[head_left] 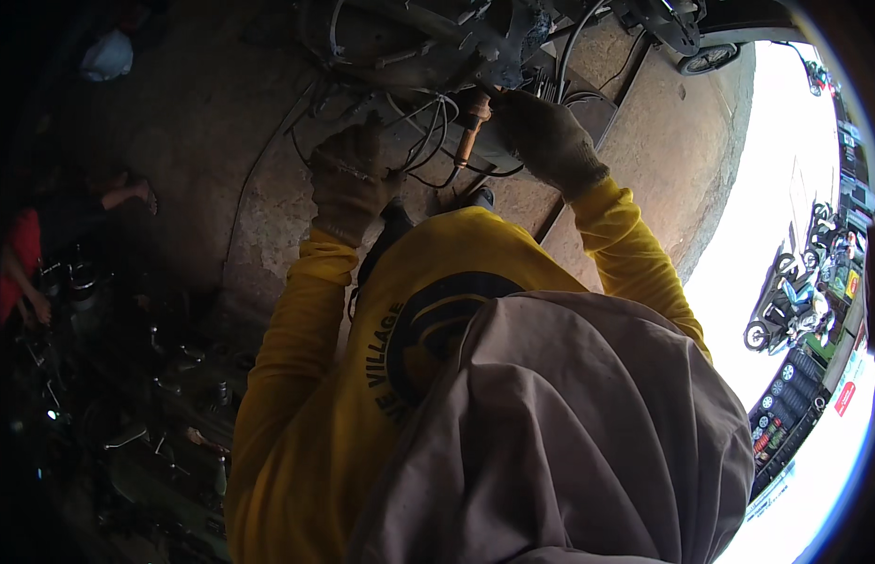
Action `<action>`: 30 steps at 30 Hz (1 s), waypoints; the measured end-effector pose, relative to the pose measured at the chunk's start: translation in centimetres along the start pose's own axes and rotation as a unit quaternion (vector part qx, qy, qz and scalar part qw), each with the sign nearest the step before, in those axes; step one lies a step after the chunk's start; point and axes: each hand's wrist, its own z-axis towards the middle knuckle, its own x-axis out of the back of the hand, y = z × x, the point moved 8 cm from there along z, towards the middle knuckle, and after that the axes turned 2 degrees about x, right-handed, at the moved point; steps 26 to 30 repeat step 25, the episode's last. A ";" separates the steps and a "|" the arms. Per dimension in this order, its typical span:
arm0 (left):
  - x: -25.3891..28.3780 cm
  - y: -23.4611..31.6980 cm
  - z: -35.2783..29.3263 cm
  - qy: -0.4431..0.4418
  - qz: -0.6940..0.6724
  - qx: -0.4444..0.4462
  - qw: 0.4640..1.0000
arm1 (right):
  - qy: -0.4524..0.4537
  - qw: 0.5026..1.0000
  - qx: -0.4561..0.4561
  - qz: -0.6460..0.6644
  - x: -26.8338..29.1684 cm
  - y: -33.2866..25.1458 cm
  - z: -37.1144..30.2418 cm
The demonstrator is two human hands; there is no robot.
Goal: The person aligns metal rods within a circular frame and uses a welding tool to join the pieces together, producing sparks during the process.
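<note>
A dark metal frame with several loose cables (428,127) fills the top of the head view; it looks like part of a vehicle or machine. My left hand (348,179), in a brown work glove, is at its near left side with the fingers curled in; what they hold, if anything, is too dark to make out. My right hand (545,141), gloved alike, is closed at the frame's near edge, and its grip is hidden. Just left of that hand, an orange-brown tool with a tapered handle (470,132) hangs down, a black cable below it.
The concrete floor (268,202) lies around my feet. At the left is a person in red (23,254) beside a dark heap of metal parts (165,404). A wheel (710,59) stands at the upper right; motorcycles (795,305) and tyres (785,399) are outside in the bright street.
</note>
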 end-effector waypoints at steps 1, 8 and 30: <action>0.2 -0.1 0.0 0.011 -0.017 -0.008 1.000 | 0.021 0.999 0.022 -0.035 0.4 -0.6 0.1; -0.2 0.1 0.0 -0.005 -0.023 -0.010 1.000 | 0.007 0.999 0.018 -0.033 0.4 -0.9 -0.2; 8.2 -0.3 -1.7 0.245 -0.097 -0.065 0.962 | 0.118 0.935 -0.281 0.182 -3.0 5.6 -7.7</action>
